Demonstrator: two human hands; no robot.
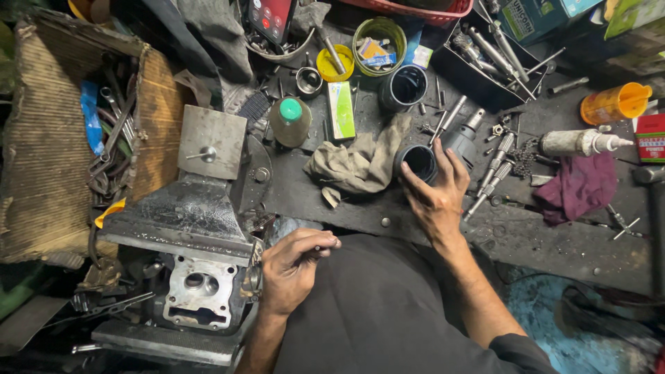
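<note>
My left hand [294,266] is closed around a small thin dark part pinched at the fingertips, right beside a grey metal engine head [201,289] clamped in a bench vice [187,215]. My right hand [436,190] reaches forward over the dark workbench [554,242] and grips a black cylindrical sleeve [418,161] that lies next to a dirty beige rag [357,163]. A second black cylinder [404,86] stands farther back.
A cardboard box of spanners [111,131] sits at the left. A green-capped bottle [290,121], a yellow cup [335,64], a green tub [379,43], a tray of sockets and rods [495,59], an orange bottle [615,102], a glue bottle [578,143] and a maroon cloth [580,185] crowd the bench.
</note>
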